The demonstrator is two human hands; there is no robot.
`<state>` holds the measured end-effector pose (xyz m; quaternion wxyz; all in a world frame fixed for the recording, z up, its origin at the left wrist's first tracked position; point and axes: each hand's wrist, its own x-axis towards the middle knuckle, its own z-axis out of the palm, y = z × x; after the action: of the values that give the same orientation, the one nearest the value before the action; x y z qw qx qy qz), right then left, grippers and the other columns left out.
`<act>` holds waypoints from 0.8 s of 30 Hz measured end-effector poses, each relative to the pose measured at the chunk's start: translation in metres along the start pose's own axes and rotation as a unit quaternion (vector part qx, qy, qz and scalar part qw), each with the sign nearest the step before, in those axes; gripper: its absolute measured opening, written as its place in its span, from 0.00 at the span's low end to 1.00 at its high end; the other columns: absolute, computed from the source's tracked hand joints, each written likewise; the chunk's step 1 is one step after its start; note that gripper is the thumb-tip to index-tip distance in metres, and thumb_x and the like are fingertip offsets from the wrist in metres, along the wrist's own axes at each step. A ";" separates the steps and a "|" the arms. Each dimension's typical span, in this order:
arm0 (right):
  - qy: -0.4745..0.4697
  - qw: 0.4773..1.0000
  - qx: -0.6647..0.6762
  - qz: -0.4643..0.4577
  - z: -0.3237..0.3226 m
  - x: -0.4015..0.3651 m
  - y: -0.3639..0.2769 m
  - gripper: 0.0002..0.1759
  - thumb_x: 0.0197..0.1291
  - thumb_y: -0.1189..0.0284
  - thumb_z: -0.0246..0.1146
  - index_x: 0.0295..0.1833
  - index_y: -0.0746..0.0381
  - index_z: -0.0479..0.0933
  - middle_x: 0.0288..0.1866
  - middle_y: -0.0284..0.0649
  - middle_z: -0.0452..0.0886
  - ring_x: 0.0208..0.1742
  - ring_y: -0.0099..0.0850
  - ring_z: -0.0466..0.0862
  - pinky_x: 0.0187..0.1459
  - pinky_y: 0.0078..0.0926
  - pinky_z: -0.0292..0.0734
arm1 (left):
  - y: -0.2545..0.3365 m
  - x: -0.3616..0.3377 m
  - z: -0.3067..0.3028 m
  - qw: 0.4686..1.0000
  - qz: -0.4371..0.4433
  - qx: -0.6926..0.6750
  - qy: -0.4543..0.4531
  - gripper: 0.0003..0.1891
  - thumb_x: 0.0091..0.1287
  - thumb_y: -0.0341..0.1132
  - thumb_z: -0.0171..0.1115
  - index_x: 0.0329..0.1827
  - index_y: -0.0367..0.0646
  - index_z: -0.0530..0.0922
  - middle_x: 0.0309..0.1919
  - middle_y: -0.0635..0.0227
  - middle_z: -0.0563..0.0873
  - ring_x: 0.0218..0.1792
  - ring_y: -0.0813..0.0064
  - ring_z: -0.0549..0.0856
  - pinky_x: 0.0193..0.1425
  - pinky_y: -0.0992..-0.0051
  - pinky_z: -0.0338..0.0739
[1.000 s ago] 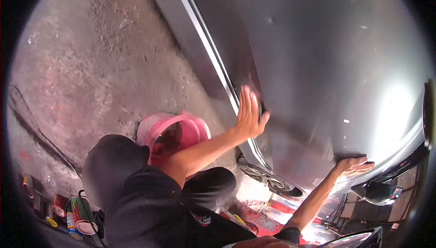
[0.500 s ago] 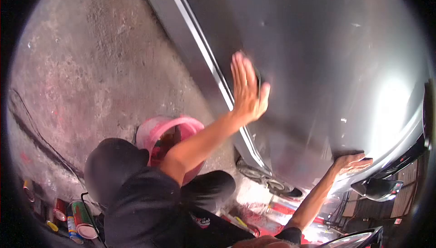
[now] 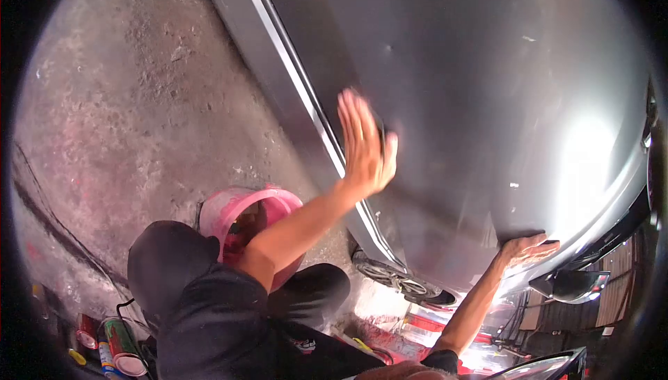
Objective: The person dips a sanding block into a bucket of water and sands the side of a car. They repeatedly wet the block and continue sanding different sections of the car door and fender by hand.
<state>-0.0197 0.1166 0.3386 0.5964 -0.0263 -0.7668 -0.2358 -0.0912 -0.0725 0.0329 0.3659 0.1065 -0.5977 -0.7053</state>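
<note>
My left hand [image 3: 367,147] lies against the lower part of a grey car body panel [image 3: 431,88], just past the bright trim strip [image 3: 289,56]. Its fingers are stretched out together and the thumb stands apart. Between thumb and fingers shows the edge of a dark flat pad [image 3: 381,131], mostly hidden under the palm. Higher on the panel, near the glare, my right hand [image 3: 527,249] rests flat with fingers extended and nothing visible in it.
A pink bucket [image 3: 219,211] stands on the concrete floor [image 3: 139,101] by my left arm. Several cans [image 3: 120,345] are at lower left. A car wheel [image 3: 393,277] and a wing mirror [image 3: 570,286] lie beyond my arms.
The whole view has shifted slightly. My left hand stays on the panel and appears a little lower in the frame; my right hand keeps its place on the car.
</note>
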 end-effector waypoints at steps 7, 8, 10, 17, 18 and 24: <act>0.005 0.999 -0.015 -0.027 0.006 0.001 0.013 0.43 0.72 0.47 0.39 0.74 0.75 0.51 0.75 0.66 0.53 0.76 0.57 0.54 0.76 0.49 0.48 | -0.007 -0.046 0.009 0.998 0.028 0.018 -0.052 0.40 0.77 0.46 0.37 0.74 0.20 0.32 0.73 0.26 0.32 0.75 0.29 0.35 0.78 0.43 0.36; -0.004 1.000 0.001 0.014 0.002 0.001 0.003 0.43 0.72 0.47 0.40 0.74 0.75 0.51 0.75 0.66 0.53 0.76 0.57 0.54 0.76 0.50 0.47 | -0.004 -0.032 0.006 0.998 0.039 0.033 -0.032 0.40 0.77 0.46 0.37 0.74 0.21 0.32 0.72 0.25 0.31 0.75 0.29 0.35 0.78 0.43 0.36; -0.011 1.000 0.009 0.014 -0.002 -0.001 -0.009 0.43 0.72 0.47 0.39 0.74 0.75 0.51 0.75 0.66 0.53 0.76 0.57 0.54 0.76 0.50 0.47 | 0.002 0.019 0.000 1.000 -0.007 -0.005 0.030 0.39 0.77 0.46 0.38 0.75 0.23 0.33 0.73 0.26 0.33 0.75 0.29 0.35 0.77 0.42 0.34; -0.005 1.000 -0.006 0.020 0.006 0.001 0.013 0.43 0.72 0.46 0.38 0.75 0.75 0.50 0.76 0.64 0.53 0.77 0.56 0.53 0.76 0.50 0.46 | -0.011 -0.052 0.020 0.999 0.026 -0.031 -0.024 0.40 0.76 0.48 0.38 0.75 0.23 0.34 0.74 0.29 0.33 0.76 0.33 0.35 0.78 0.45 0.32; -0.009 1.000 -0.010 0.020 0.003 0.001 0.014 0.43 0.72 0.46 0.38 0.75 0.75 0.50 0.76 0.64 0.53 0.77 0.56 0.53 0.76 0.50 0.46 | -0.005 -0.015 0.005 1.000 0.018 -0.018 0.006 0.40 0.77 0.48 0.38 0.75 0.23 0.34 0.74 0.29 0.33 0.76 0.34 0.35 0.78 0.46 0.32; -0.009 0.999 0.009 0.033 0.002 0.000 -0.001 0.43 0.72 0.46 0.38 0.75 0.75 0.50 0.77 0.64 0.51 0.77 0.56 0.52 0.76 0.49 0.46 | -0.015 -0.069 0.021 0.997 0.061 0.029 -0.047 0.41 0.75 0.46 0.39 0.73 0.17 0.33 0.73 0.26 0.33 0.76 0.32 0.37 0.78 0.43 0.35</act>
<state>-0.0218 0.1168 0.3378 0.5974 -0.0486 -0.7729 -0.2086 -0.0603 -0.0111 0.0048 0.3765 0.0477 -0.6400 -0.6681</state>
